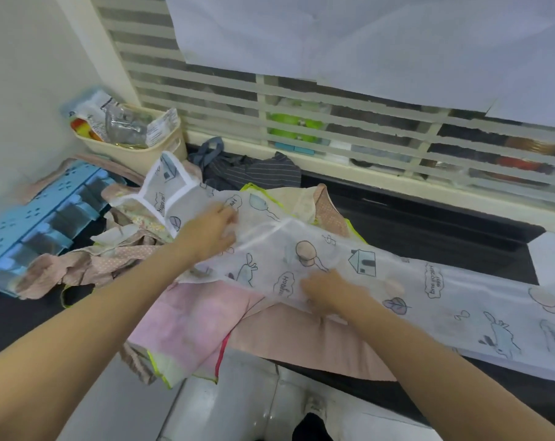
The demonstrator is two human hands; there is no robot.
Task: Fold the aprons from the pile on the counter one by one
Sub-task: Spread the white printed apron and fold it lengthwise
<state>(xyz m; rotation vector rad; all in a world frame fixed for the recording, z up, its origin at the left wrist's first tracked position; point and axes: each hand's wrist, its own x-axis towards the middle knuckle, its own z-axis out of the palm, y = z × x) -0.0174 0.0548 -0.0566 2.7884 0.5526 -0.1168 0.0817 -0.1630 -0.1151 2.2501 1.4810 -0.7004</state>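
Note:
A thin white apron printed with houses, rabbits and speech bubbles lies stretched across the dark counter, from the pile at the left out to the right edge. My left hand grips its upper part near the bib. My right hand pinches the cloth at its near edge. Under and around it lies the pile: a pink apron, a dotted pink-brown one, a yellow-edged one and a dark striped one at the back.
A blue plastic rack lies at the left on the counter. A beige bin of packets stands in the back left corner. A slatted window runs behind. Grey cabinet fronts are below the counter edge.

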